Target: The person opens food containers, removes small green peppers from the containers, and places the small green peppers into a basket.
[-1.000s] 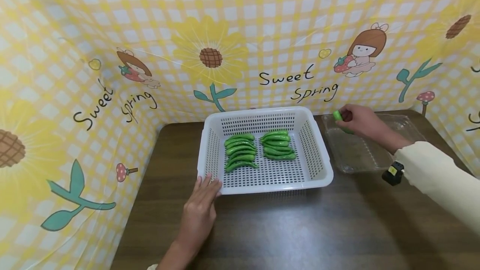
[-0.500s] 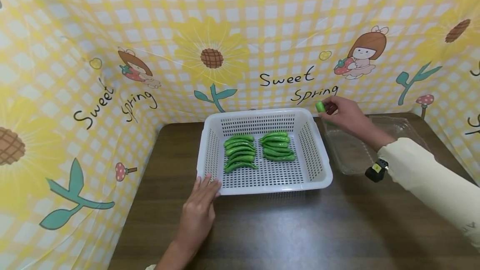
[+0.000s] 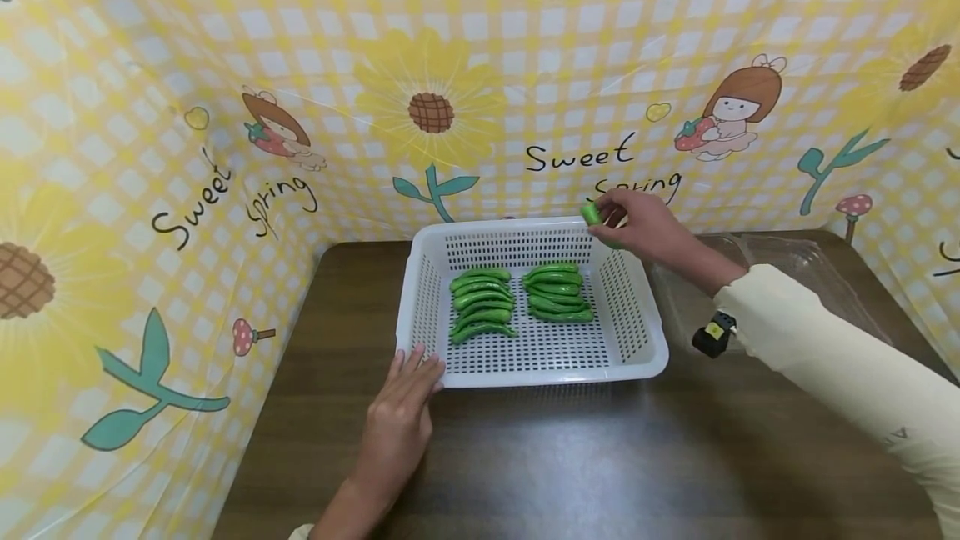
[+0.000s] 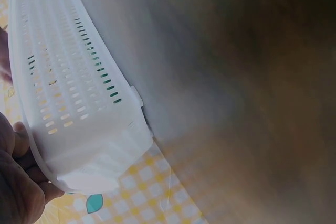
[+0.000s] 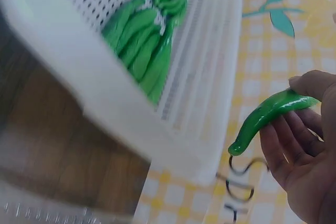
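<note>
My right hand (image 3: pixel 641 223) pinches a green chili pepper (image 5: pixel 270 113) between thumb and fingers, above the back right corner of the white plastic basket (image 3: pixel 525 377). One end of this pepper points out past the fingertips. Two groups of green peppers lie side by side on the basket floor: a left row (image 3: pixel 482 307) and a right row (image 3: pixel 555 292). My left hand (image 3: pixel 397 415) rests on the basket's front left corner, its fingers extended over the rim. The outer basket wall (image 4: pixel 73 77) fills much of the left wrist view's left side.
A clear plastic tray (image 3: pixel 817 290) stands to the right of the basket, partly hidden by the right forearm. Beneath both is a dark wooden table (image 3: pixel 525 473). Patterned yellow cloth (image 3: pixel 510 48) rises behind and at the sides.
Carrying the pepper, my right hand has moved left from over the clear tray to the basket's back right corner. My left hand and the basket stay in place.
</note>
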`<state>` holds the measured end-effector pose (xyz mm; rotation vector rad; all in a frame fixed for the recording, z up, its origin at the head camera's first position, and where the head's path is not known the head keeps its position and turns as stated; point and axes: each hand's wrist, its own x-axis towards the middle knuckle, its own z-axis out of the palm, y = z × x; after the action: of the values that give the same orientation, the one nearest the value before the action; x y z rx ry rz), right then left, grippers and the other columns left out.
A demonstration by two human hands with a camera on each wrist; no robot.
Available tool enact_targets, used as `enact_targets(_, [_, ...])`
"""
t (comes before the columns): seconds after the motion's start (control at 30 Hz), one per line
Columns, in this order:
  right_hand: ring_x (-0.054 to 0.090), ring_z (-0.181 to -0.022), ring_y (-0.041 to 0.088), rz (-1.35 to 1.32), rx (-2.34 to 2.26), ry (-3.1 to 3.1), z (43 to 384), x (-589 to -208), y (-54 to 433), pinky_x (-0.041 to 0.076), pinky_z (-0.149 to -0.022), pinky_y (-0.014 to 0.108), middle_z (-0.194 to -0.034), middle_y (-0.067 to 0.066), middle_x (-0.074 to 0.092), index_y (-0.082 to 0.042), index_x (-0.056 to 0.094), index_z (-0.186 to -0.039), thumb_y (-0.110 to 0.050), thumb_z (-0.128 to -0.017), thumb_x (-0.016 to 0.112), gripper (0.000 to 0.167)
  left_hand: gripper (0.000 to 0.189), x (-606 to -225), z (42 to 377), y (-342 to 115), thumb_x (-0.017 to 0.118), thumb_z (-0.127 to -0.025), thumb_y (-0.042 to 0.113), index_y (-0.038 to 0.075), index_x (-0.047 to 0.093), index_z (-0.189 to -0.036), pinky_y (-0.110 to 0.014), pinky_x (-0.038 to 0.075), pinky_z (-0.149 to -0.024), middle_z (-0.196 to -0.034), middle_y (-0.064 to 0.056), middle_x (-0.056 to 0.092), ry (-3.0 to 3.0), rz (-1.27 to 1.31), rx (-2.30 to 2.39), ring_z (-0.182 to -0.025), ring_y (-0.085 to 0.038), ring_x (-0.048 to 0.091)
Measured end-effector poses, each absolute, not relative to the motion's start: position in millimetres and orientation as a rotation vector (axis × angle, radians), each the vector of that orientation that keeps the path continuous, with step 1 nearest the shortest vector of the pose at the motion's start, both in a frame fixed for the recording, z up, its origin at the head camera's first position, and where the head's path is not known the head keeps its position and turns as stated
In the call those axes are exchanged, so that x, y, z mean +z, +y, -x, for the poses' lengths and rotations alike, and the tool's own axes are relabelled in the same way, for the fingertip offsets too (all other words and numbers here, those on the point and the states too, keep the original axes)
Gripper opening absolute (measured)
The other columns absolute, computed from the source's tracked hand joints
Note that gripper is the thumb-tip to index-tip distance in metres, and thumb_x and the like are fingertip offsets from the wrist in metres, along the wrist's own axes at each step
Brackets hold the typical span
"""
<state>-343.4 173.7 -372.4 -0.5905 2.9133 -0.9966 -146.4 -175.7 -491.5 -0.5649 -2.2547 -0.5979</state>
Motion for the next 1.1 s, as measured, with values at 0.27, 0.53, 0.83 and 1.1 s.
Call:
enact_targets(0.27, [0.07, -0.095, 0.022, 0.855, -0.801, 2.765, 339.2, -381.7, 132.7, 0.062, -0.079, 0.038, -0.106, 0.01, 0.074, -0.003, 0.068, -0.125, -0.019, -0.095, 0.075, 0.035, 0.034, -491.0, 145.9, -173.6, 0.08, -0.075, -0.016, -0.006, 0.075, -0.107, -0.057, 0.051, -0.106, -0.112, -0.022, 0.076, -2.261, 0.558, -0.602, -0.115, -0.038, 0.071])
enact_targets(0.53, [0.05, -0.069, 0.011, 1.051, -0.388, 2.531, 335.0, -398.6, 98.3, 0.045, -0.064, 0.023, -0.078, -0.002, 0.06, -0.007, 0.074, -0.102, -0.011, -0.09, 0.076, 0.013, 0.03, -491.1, 144.1, -170.8, 0.079, -0.078, -0.014, -0.005, 0.075, -0.107, -0.056, 0.051, -0.107, -0.113, -0.022, 0.076, -2.301, 0.54, -0.606, -0.116, -0.038, 0.071])
enact_targets(0.83, [0.043, -0.06, 0.007, 0.963, -0.065, 2.368, 332.6, -423.0, 84.9, 0.04, -0.054, 0.017, -0.063, -0.007, 0.039, -0.019, 0.048, -0.069, -0.008, -0.085, 0.082, 0.038, 0.031, -490.5, 142.5, -169.6, 0.079, -0.079, -0.014, -0.004, 0.076, -0.108, -0.056, 0.052, -0.107, -0.113, -0.021, 0.076, -2.291, 0.555, -0.596, -0.115, -0.037, 0.071])
enact_targets(1.1, [0.041, -0.061, 0.009, 0.966, 0.127, 2.437, 327.6, -431.4, 79.2, 0.037, -0.054, 0.02, -0.066, -0.006, 0.045, -0.019, 0.052, -0.069, -0.014, -0.079, 0.089, 0.039, 0.024, -481.7, 146.7, -172.6, 0.08, -0.084, -0.004, -0.001, 0.078, -0.107, -0.051, 0.055, -0.106, -0.108, -0.017, 0.078, -2.405, 0.583, -0.59, -0.11, -0.031, 0.074])
